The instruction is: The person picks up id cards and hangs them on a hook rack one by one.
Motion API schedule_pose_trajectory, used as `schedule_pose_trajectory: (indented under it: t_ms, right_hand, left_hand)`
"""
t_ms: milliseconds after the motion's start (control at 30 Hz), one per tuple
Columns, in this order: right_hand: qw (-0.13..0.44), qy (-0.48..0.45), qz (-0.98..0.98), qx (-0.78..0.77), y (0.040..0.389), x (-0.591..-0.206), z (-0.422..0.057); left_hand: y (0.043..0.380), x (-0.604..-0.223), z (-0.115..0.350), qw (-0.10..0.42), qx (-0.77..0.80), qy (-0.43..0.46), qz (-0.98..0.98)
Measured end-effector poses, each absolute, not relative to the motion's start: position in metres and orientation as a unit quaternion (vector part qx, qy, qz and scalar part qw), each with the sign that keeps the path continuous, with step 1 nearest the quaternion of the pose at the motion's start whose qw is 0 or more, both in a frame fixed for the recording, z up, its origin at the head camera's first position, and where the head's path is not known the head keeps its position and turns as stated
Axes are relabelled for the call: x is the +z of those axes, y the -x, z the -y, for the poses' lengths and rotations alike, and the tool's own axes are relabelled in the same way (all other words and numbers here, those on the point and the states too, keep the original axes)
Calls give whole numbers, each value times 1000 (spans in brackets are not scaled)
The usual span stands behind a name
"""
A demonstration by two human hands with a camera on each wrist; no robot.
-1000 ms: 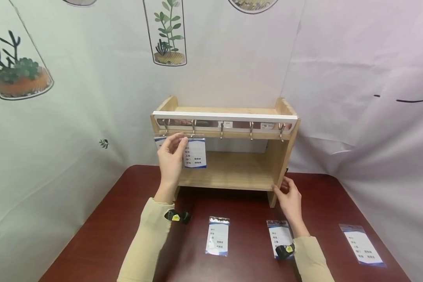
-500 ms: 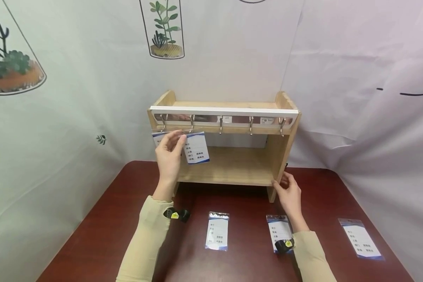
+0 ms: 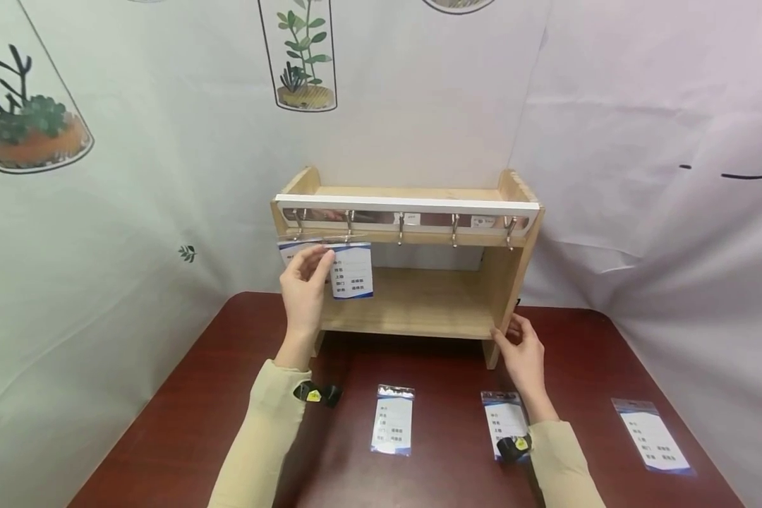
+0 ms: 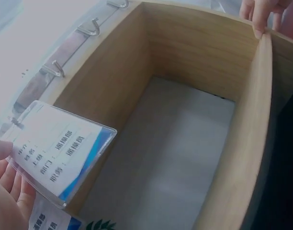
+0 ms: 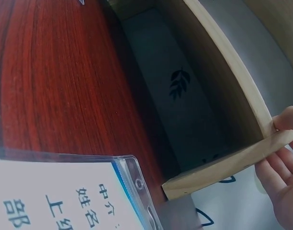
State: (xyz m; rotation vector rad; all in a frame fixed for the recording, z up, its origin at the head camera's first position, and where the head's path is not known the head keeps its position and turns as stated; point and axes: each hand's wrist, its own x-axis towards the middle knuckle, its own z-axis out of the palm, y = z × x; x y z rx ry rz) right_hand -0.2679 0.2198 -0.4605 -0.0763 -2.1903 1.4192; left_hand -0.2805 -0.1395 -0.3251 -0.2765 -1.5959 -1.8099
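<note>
- The left hand (image 3: 303, 296) is pinching a clear-sleeved name badge (image 3: 353, 271) left of frame centre, just below the second hook (image 3: 349, 222).
- The badge is hanging nearly upright, long axis running up and down, blue-trimmed foot pointing down, printed face towards the head camera.
- A second badge (image 3: 292, 249) is showing partly behind that hand.
- In the right wrist view, the badge on the worktop (image 3: 228, 395), lower left, is reading "中介", "姓名" and "上级".
- The right hand (image 3: 522, 353) is gripping the wooden shelf's right side panel (image 3: 498, 282), well apart from the held badge.
- Lower right, another badge (image 3: 652, 439) is lying slanted near the worktop's right edge.
</note>
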Motion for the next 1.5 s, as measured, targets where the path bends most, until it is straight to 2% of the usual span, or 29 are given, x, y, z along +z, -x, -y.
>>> schedule_pose_trajectory:
  t_ms: [600,933,1233,1500]
  right_hand:
    - [258,38,822,506,266,-463,-221]
    - [266,35,814,515,268,-460,-221]
    - [259,38,816,515,268,-462,-219]
    - [273,37,811,517,271,-460,-217]
  left_hand:
    - [272,-351,150,251,-681,60,685]
    - [269,-367,151,244,-672,67,696]
    - [262,-391,151,177,-631,59,753]
    - [261,-405,153,153,-624,86,761]
